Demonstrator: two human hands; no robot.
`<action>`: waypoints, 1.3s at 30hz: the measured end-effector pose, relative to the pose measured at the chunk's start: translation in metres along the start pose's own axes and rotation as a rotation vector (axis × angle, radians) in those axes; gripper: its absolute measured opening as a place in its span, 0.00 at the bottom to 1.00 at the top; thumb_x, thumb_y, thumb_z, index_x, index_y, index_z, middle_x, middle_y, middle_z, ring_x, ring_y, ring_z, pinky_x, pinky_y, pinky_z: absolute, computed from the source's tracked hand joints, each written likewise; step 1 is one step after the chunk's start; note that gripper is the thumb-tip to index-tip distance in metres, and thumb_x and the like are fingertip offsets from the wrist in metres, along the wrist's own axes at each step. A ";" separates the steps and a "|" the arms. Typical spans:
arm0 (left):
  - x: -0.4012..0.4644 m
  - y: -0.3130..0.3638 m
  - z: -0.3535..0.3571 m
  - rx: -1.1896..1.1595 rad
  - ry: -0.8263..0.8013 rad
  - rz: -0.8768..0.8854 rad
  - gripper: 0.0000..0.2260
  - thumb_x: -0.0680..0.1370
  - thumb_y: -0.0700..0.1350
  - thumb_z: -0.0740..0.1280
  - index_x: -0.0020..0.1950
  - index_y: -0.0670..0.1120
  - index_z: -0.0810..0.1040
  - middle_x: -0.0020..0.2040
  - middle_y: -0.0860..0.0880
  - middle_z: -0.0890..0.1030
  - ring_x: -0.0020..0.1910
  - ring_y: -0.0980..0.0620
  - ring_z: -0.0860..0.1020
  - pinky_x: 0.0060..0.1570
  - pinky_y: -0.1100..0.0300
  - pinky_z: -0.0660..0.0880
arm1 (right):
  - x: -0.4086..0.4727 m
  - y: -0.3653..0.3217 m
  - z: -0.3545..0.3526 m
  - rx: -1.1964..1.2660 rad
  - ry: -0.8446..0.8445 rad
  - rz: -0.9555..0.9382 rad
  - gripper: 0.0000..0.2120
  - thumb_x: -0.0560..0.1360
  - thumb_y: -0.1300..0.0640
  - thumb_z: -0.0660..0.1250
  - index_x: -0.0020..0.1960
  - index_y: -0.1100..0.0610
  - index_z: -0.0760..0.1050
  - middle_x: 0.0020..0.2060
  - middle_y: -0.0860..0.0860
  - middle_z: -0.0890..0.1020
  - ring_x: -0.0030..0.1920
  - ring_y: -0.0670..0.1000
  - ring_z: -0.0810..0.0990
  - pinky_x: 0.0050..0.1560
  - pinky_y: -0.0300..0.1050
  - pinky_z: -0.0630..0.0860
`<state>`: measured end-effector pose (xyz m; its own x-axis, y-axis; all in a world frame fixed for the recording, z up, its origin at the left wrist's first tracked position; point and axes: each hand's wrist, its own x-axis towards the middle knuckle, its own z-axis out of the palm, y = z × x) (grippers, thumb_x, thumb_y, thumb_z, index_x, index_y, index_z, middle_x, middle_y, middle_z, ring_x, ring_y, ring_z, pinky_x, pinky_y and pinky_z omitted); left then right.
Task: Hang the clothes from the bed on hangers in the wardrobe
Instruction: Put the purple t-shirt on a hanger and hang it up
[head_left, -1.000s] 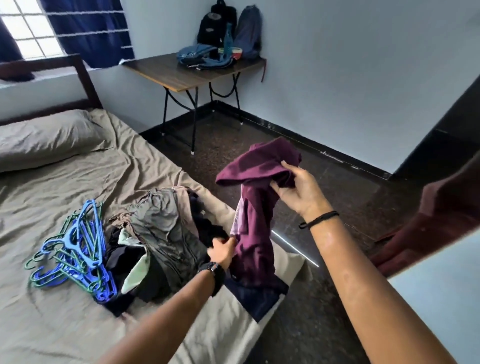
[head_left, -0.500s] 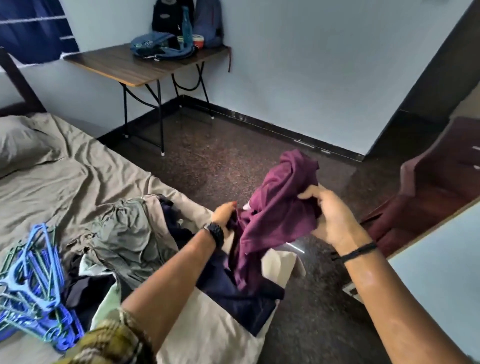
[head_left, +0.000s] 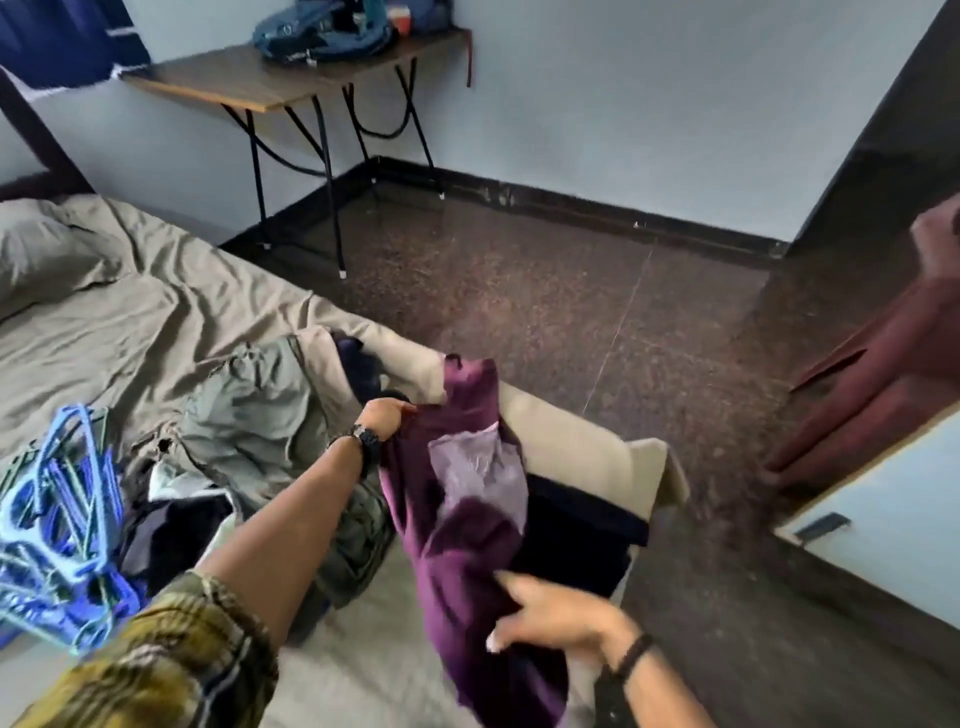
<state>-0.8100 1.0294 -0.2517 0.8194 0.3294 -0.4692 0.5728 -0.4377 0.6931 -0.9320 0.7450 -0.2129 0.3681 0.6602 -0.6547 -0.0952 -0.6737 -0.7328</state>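
**Purple garment held up at the bed's edge: tangles and slips to watch for**

At the left edge of the bed (head_left: 130, 322), the blue and green hangers (head_left: 62, 525) lie in an interlocked heap. Pulling one out is likely to drag several along, or scatter them off the mattress, because the hooks are caught in each other.

Just beside them, toward the middle of the bed, sits the pile of clothes (head_left: 249, 431), grey-green on top and dark pieces beneath. Some of it lies under the left forearm, so a quick lift of that arm could sweep a piece along.

The left hand (head_left: 383, 415) has its fingers curled round the top edge of the purple garment (head_left: 457, 514), which hangs over the bed's right edge, above a dark piece lying at the corner. Its pale inner face shows, so it may be inside out or twisted; hung that way it would sit crooked.

The right hand (head_left: 550, 613) lies against the lower part of the garment with fingers spread; blur hides whether it actually grips. If it does not, one pinch carries the whole weight, and the cloth could slide to the floor (head_left: 571, 312).
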 end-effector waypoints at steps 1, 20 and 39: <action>0.003 -0.015 0.007 0.046 0.009 0.030 0.17 0.76 0.26 0.54 0.60 0.32 0.76 0.50 0.41 0.80 0.44 0.52 0.74 0.36 0.74 0.69 | 0.020 0.014 0.013 -0.208 -0.081 0.085 0.34 0.68 0.47 0.71 0.71 0.53 0.67 0.67 0.54 0.74 0.64 0.52 0.74 0.66 0.50 0.71; 0.015 -0.080 0.000 0.094 0.217 0.472 0.06 0.75 0.37 0.67 0.51 0.42 0.79 0.45 0.43 0.80 0.50 0.44 0.78 0.42 0.63 0.63 | 0.175 0.009 0.015 -0.821 0.577 0.182 0.17 0.76 0.60 0.63 0.64 0.62 0.72 0.65 0.58 0.70 0.68 0.59 0.68 0.68 0.49 0.64; -0.083 0.072 -0.097 0.007 0.001 1.127 0.10 0.78 0.35 0.62 0.45 0.50 0.76 0.41 0.50 0.80 0.42 0.52 0.76 0.50 0.49 0.74 | 0.046 -0.160 -0.084 -0.528 0.692 -0.272 0.18 0.68 0.50 0.71 0.57 0.54 0.79 0.58 0.50 0.79 0.60 0.49 0.76 0.63 0.49 0.71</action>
<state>-0.8391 1.0520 -0.1095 0.8693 -0.2558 0.4230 -0.4938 -0.4906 0.7180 -0.8225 0.8556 -0.1104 0.8048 0.5869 -0.0891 0.4496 -0.7006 -0.5541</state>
